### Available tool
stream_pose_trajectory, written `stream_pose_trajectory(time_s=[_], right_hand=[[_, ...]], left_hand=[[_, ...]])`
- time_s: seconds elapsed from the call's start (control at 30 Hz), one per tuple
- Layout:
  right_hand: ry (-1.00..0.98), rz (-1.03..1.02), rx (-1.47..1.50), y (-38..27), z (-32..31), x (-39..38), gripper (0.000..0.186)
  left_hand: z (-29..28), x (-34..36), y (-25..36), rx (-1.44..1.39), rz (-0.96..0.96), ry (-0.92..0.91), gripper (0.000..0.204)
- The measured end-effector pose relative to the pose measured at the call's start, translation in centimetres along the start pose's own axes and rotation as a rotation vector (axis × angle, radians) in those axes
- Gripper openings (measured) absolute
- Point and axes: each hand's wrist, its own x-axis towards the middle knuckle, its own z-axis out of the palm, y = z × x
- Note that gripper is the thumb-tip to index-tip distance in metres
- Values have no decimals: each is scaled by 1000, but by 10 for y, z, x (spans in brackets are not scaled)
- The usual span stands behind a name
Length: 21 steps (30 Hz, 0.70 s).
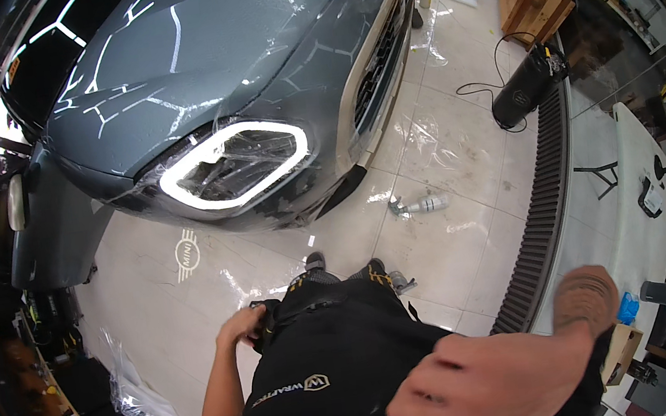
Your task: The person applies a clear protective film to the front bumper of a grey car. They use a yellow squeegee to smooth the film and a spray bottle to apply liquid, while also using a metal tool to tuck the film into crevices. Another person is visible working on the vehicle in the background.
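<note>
My left hand [239,326] is at my left hip, its fingers curled in against a black pouch [266,318]; whatever they grip is hidden. In front of my torso, my right hand [490,377] is bent inward with its fingers curled, slightly blurred. Anything inside that hand is out of sight. A grey car [198,74] stands ahead of me, its front corner facing my feet. Wet, wrinkled clear film [321,146] covers the corner around the lit headlight [235,166]. Neither hand touches the car.
A clear spray bottle [425,205] lies on the tiled floor [474,257]. Right of it are a drain grate [539,223], a black cylinder [524,90] with a cable, a wooden crate [533,1] and a white table [634,193]. Crumpled film [143,393] lies at left.
</note>
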Motion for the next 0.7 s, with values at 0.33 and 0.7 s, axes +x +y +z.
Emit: stream_pose_trajectory(time_s=[0.33, 0.7], right_hand=[[1405, 400, -253, -14, 42, -175, 46], [1116, 799, 1356, 200, 246, 99, 25]], left_hand=[[-212, 27, 271, 169, 975, 930, 40], [-255, 36, 267, 346, 909, 776, 22]])
